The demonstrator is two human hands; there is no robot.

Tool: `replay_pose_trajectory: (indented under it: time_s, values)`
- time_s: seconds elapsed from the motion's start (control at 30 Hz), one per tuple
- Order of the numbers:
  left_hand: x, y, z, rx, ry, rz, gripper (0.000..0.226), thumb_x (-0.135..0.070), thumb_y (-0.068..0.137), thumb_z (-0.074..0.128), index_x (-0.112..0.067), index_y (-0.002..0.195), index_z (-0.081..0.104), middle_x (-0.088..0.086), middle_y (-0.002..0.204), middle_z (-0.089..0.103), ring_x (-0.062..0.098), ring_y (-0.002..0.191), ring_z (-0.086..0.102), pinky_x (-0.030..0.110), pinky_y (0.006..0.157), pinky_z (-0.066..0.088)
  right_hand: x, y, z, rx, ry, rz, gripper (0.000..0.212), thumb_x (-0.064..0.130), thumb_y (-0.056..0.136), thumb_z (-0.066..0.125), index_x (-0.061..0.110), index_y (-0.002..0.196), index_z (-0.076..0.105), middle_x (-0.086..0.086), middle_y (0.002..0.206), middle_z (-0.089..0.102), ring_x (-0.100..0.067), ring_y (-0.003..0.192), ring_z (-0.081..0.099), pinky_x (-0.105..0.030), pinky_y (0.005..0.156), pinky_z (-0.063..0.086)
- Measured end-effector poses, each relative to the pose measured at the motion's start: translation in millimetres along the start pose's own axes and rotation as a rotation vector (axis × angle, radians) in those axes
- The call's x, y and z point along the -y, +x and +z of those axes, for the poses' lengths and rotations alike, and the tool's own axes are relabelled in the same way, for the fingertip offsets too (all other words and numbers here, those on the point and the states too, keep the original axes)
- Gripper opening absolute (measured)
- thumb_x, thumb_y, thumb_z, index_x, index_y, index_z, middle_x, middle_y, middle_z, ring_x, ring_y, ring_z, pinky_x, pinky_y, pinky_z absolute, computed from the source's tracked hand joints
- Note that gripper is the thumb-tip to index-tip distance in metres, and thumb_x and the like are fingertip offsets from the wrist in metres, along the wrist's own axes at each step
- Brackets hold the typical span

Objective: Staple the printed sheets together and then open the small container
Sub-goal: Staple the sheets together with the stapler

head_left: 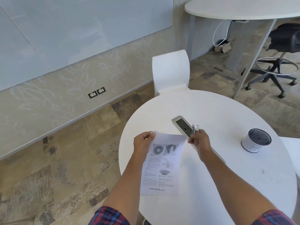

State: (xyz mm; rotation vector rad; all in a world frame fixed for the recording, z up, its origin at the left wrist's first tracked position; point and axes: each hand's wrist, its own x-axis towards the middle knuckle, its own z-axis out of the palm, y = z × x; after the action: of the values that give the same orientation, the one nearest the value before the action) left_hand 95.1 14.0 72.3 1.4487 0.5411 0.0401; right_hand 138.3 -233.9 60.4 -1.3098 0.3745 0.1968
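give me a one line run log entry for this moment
left hand: holds printed sheets top corner | right hand: holds stapler | small container: closed, untouched

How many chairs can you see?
2. A white chair stands behind the round table, and a black office chair sits far right under the tall table. Others may be out of view.

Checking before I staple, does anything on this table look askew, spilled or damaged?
Nothing spilled or damaged. The printed sheets overhang the round table's left edge, pinched at a top corner by the left hand. The small container stands upright, lid on.
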Motion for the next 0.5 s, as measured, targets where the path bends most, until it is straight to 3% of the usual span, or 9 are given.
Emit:
replay_pose_trajectory:
  time_s: [0.07, 0.2, 0.27, 0.37, 0.5]
  values:
    - [-3.0, -2.8, -0.2, 0.023, -0.053, 0.007, 0.007, -0.018, 0.092, 0.075, -0.016, 0.091, 0.082, 0.011, 0.102, 0.079, 0.025, 0.091, 0.07, 0.045, 0.089, 0.058, 1.4, -3.3, 5.5, 0.02, -0.005, -0.026, 0.023, 0.01, 0.067, 0.071, 0.015, 0.086, 0.059, -0.003, 0.068, 0.053, -0.019, 0.054, 0.046, -0.03, 0.058, 0.045]
    - [-15.0, -8.0, -0.9, 0.126, -0.223, 0.014, 0.011, -0.015, 0.094, 0.07, -0.013, 0.092, 0.081, 0.007, 0.095, 0.079, 0.02, 0.086, 0.071, 0.033, 0.078, 0.058, -6.6, -13.0, 1.6, 0.027, -0.035, -0.068, 0.032, 0.021, 0.072, 0.09, 0.017, 0.101, 0.075, 0.001, 0.07, 0.062, -0.016, 0.046, 0.04, -0.023, 0.044, 0.033]
    - [-20.1, -8.0, -2.2, 0.159, -0.283, 0.006, 0.011, -0.019, 0.09, 0.072, -0.011, 0.093, 0.08, 0.007, 0.096, 0.077, 0.022, 0.09, 0.068, 0.037, 0.084, 0.054, -7.7, -16.8, 0.3, 0.123, -0.077, -0.059, 0.019, 0.015, 0.077, 0.091, 0.019, 0.088, 0.076, 0.002, 0.061, 0.057, -0.016, 0.046, 0.036, -0.023, 0.043, 0.029]
    - [-26.7, -5.5, -4.9, 0.2, -0.33, 0.029, 0.022, -0.025, 0.082, 0.075, -0.008, 0.096, 0.078, 0.01, 0.1, 0.075, 0.028, 0.099, 0.063, 0.044, 0.092, 0.048, -2.1, -20.5, 5.4, 0.165, -0.153, -0.054, 0.036, 0.01, 0.073, 0.093, 0.022, 0.063, 0.061, 0.003, 0.053, 0.046, -0.016, 0.046, 0.034, -0.023, 0.044, 0.03]
    - [-40.0, -3.4, -6.5, 0.264, -0.399, 0.085, 0.011, -0.021, 0.084, 0.072, -0.013, 0.085, 0.079, 0.005, 0.09, 0.076, 0.023, 0.091, 0.065, 0.039, 0.088, 0.051, 14.3, -21.8, 10.7, 0.168, -0.153, -0.085, 0.036, 0.004, 0.076, 0.089, 0.023, 0.064, 0.062, 0.005, 0.054, 0.044, -0.014, 0.048, 0.033, -0.022, 0.046, 0.029]
